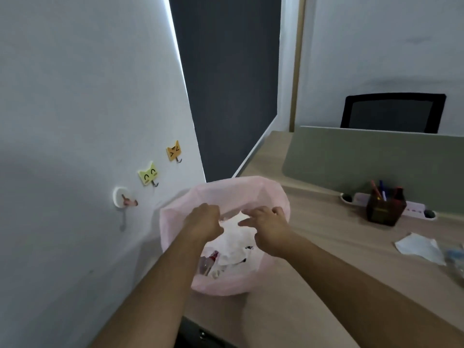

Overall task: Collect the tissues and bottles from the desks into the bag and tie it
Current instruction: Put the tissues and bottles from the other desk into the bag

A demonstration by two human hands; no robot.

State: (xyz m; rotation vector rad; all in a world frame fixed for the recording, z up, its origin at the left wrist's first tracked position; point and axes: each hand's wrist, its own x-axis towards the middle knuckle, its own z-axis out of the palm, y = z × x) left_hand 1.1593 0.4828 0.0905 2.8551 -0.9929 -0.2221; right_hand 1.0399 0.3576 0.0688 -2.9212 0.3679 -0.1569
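Now | left hand [204,221], right hand [267,228]: grips half-curled | above bag [238,189]

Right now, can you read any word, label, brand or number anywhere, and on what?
No text can be read.
Red label on the bottle in the pink bag: too blurred.
Faint mark on the pen holder: too blurred.
Markings on the power strip: too small.
The cat hooks: drawn faces only, no words.

The bag [226,194] sat at the left end of my desk [301,272]; the pen holder [385,209] stood far right, a tissue [419,247] nearer.
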